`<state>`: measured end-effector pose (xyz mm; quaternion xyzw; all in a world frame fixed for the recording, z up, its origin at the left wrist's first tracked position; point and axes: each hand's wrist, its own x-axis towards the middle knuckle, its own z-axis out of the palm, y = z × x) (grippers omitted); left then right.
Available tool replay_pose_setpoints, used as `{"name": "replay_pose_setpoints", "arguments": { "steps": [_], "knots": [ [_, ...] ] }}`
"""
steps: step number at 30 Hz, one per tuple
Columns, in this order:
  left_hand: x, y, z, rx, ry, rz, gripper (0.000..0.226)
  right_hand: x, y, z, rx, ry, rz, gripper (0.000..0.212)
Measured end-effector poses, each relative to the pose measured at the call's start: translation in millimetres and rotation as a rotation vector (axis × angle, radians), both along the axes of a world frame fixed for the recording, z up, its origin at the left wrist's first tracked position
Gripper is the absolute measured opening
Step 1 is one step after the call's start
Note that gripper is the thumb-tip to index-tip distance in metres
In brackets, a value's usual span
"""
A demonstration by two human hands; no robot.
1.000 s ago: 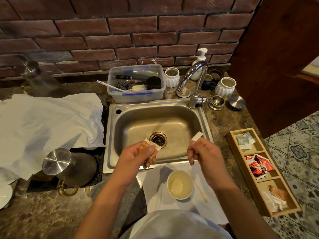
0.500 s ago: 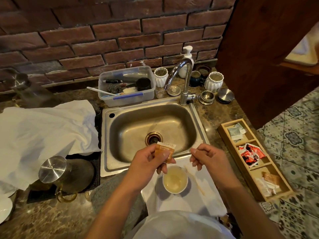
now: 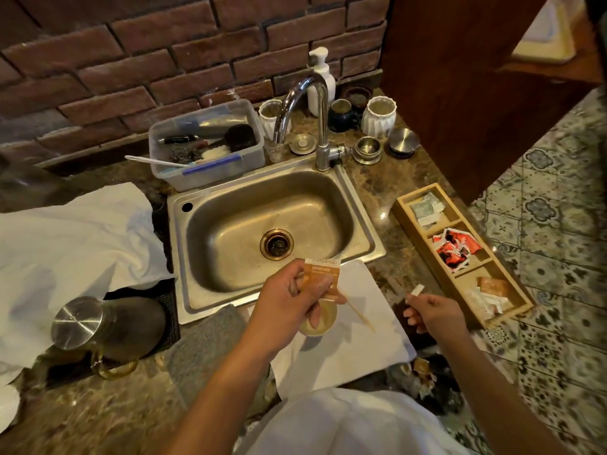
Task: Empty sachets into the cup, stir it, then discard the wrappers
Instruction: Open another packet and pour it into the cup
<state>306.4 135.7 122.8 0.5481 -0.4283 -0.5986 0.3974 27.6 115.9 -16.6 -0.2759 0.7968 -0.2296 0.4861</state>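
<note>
Since half a second ago the right hand [image 3: 432, 311] has drawn away toward the wooden compartment tray [image 3: 458, 284], its curled fingers pinching a small white torn strip [image 3: 417, 289]; the left hand [image 3: 290, 298] pinches the orange rectangular sachet [image 3: 320, 279] between thumb and fingers directly above the white round cup [image 3: 323, 323]; a thin wooden stirrer [image 3: 359, 315] lies just beside the cup on the white napkin [image 3: 361, 339].

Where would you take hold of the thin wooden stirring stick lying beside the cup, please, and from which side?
Probably the stirring stick's near, lower-right end, coming from the right. It lies flat on the white cloth, slanting away from the cup; its far end runs under the left hand and orange sachet. The right hand is nearer, but pinches a torn strip.
</note>
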Motion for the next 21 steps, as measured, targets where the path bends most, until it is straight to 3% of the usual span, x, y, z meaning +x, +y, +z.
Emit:
{"name": "replay_pose_setpoints", "arguments": {
  "steps": [7, 14, 21],
  "knots": [
    [-11, 14, -6, 0.04, 0.093, 0.03, 0.005, -8, 2, -18, 0.068, 0.131, 0.072, 0.021],
    [-12, 23, -8, 0.042, 0.043, 0.025, 0.008, -9, -5, -25, 0.113, 0.383, 0.361, 0.025],
    [-14, 27, -11, 0.06, 0.018, 0.048, 0.013, -12, -6, -33, 0.107, 0.405, 0.401, 0.019]
  ]
}}
